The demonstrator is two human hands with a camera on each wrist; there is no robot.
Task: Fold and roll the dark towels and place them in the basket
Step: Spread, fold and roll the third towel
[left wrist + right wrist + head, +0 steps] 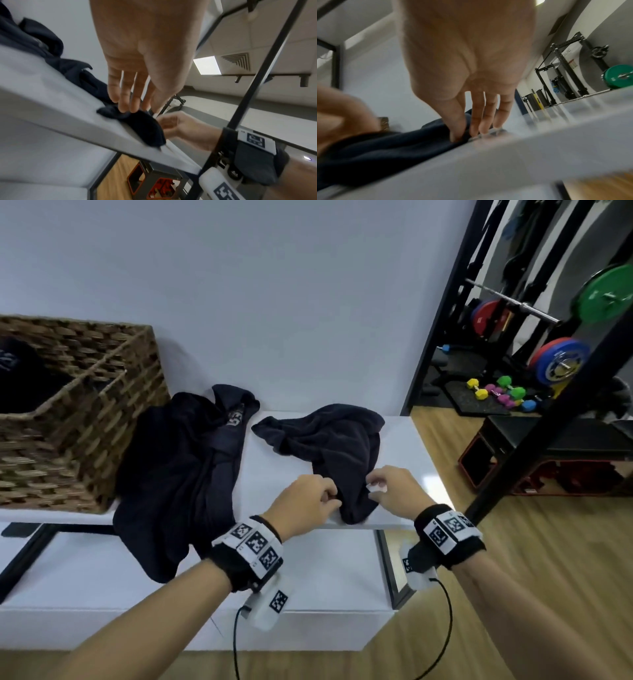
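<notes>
A crumpled dark towel [329, 440] lies on the white bench top [274, 467], its near end reaching the front edge. My left hand [330, 498] pinches that near end from the left, fingertips [126, 108] down on the cloth [142, 125]. From the right, my right hand [371, 487] pinches a fold of the same towel [385, 148] between thumb and forefinger [462, 135]. A second dark towel [178, 474] sprawls to the left and hangs over the bench edge. The wicker basket [78, 378] stands at the far left with a dark rolled item [20, 378] inside.
A lower white shelf [308, 577] sits under the bench top. To the right, a black rack post [548, 422] slants close to my right arm. Beyond it are weight plates [561, 361], coloured dumbbells [500, 392] and a red-and-black box [534, 460] on the wooden floor.
</notes>
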